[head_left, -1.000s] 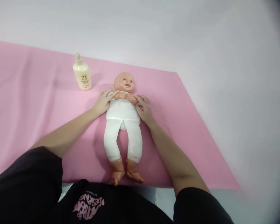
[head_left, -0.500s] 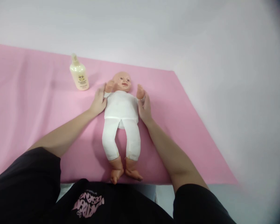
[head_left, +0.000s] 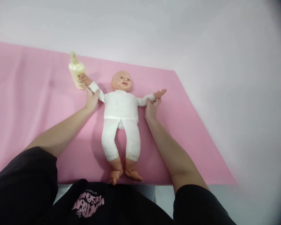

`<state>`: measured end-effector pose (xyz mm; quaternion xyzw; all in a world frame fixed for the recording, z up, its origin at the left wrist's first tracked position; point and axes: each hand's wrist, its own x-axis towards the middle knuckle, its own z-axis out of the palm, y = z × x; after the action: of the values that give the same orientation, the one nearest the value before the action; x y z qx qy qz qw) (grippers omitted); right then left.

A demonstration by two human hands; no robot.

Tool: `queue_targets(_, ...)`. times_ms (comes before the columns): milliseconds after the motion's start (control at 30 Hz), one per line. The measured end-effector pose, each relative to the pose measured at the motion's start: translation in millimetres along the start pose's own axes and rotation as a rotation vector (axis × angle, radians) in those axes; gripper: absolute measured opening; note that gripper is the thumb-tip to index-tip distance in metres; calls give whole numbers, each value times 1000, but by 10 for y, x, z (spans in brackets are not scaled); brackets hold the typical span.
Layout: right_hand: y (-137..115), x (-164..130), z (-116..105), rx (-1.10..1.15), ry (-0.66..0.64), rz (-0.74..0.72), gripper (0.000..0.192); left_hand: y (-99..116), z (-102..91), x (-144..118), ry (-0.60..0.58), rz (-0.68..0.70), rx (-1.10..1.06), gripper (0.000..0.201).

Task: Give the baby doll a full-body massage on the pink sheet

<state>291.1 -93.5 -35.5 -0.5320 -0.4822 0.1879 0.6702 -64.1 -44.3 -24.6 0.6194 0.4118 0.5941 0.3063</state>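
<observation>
Baby doll (head_left: 120, 106) in white suit, face up on pink mat (head_left: 32, 103), arms spread wide. Left hand (head_left: 91, 99) closed around doll's one forearm, right hand (head_left: 151, 107) around other wrist. Cream lotion bottle (head_left: 76, 70) upright, touching doll's outstretched hand.

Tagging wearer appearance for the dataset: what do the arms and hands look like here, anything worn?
Both hands, left and right, are bare: no gloves, rings or watch visible. Forearms bare to above the elbows. Black short sleeves; black shirt with a pink printed logo on the front.
</observation>
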Motion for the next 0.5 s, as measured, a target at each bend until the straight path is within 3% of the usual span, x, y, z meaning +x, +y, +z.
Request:
queue_targets(100, -202, -51, 19, -60, -89, -179, 77, 76, 56, -41, 51, 20, 41, 92)
queue_targets(267, -564, -178, 76, -124, -263, -339, 62, 231, 108, -123, -108, 214, 218, 84)
queue_targets(367, -607, -241, 84, -181, -326, -347, 57, 340, 113, -162, -205, 316, 333, 73)
queue_targets(500, -525, -256, 84, -294, -376, -389, 52, 435, 130, -188, -290, 341, 445, 60)
